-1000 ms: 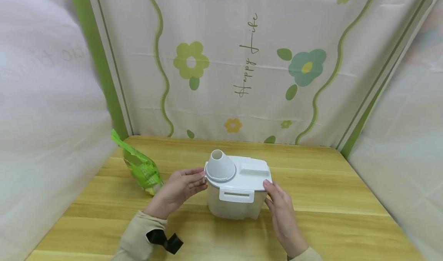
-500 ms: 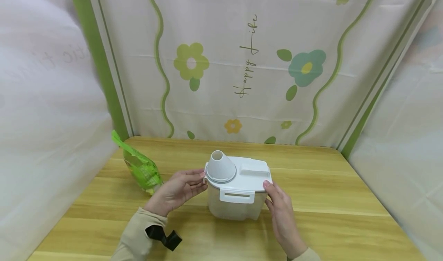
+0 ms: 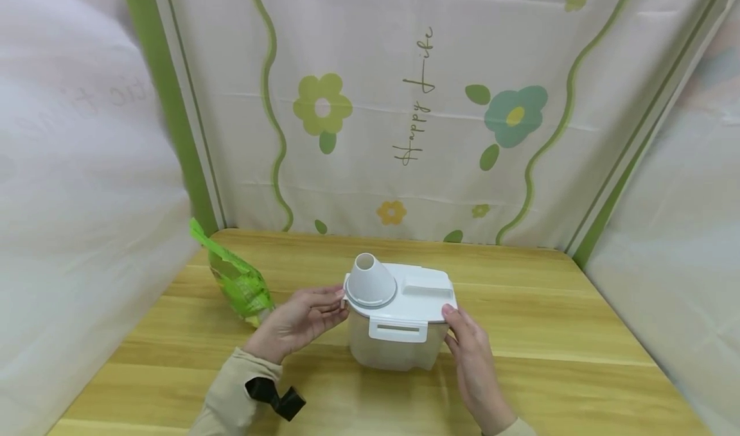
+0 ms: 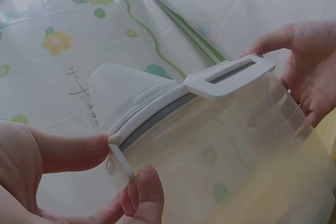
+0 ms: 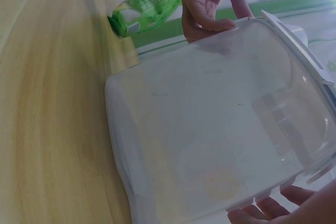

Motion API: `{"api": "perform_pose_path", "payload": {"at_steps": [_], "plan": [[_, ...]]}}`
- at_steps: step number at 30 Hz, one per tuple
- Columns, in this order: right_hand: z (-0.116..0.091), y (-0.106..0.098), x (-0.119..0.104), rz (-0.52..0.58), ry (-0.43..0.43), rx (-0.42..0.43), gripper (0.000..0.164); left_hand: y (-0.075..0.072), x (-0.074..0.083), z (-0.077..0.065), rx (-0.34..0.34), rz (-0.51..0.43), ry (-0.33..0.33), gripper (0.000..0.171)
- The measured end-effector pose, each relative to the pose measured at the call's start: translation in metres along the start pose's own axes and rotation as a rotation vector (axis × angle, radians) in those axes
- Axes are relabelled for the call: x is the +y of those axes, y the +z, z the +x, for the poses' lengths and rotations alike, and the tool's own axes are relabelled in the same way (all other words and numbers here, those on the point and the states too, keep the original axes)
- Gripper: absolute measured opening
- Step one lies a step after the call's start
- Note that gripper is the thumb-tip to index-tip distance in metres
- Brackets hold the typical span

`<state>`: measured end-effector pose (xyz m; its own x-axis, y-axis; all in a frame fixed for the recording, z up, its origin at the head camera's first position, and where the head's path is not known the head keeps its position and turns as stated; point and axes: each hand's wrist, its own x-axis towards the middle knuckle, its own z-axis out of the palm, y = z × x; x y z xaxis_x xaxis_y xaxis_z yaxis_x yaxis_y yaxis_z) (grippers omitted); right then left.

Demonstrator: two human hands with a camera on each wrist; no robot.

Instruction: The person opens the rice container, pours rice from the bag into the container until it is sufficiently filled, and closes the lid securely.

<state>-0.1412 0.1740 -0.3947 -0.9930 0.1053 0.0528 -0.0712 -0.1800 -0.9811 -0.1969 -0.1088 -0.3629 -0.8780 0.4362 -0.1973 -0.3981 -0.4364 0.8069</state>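
Note:
A clear storage container point(image 3: 387, 349) with a white lid point(image 3: 424, 304) stands upright on the wooden table. A cone-shaped white spout point(image 3: 370, 282) rises from the lid's left part. My left hand point(image 3: 300, 320) pinches the white latch point(image 4: 122, 163) at the lid's left end, thumb on top and a fingertip at its lower edge. My right hand point(image 3: 471, 352) grips the container's right end, with the thumb on the lid's edge and the fingers point(image 5: 270, 205) against the side wall. The front latch point(image 3: 397, 330) sticks outward from the lid. Through the clear walls I see no contents.
A green plastic packet point(image 3: 239, 288) lies behind my left hand, near the table's left side. The wooden table point(image 3: 549, 333) is bounded by a patterned curtain point(image 3: 370, 102) at the back and pale curtains at both sides. A black strap hangs at my left sleeve point(image 3: 231, 391).
The head view shifts very slightly. Both hands keep their places on the container, and I see no other movement.

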Motion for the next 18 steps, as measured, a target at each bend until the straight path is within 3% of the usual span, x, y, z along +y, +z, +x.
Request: {"api": "perform_pose_path", "payload": {"at_steps": [18], "plan": [[-0.0008, -0.0001, -0.0023, -0.001, 0.000, -0.010, 0.053, -0.0004, -0.0028, 0.0018, -0.031, -0.020, 0.001, 0.045]]}}
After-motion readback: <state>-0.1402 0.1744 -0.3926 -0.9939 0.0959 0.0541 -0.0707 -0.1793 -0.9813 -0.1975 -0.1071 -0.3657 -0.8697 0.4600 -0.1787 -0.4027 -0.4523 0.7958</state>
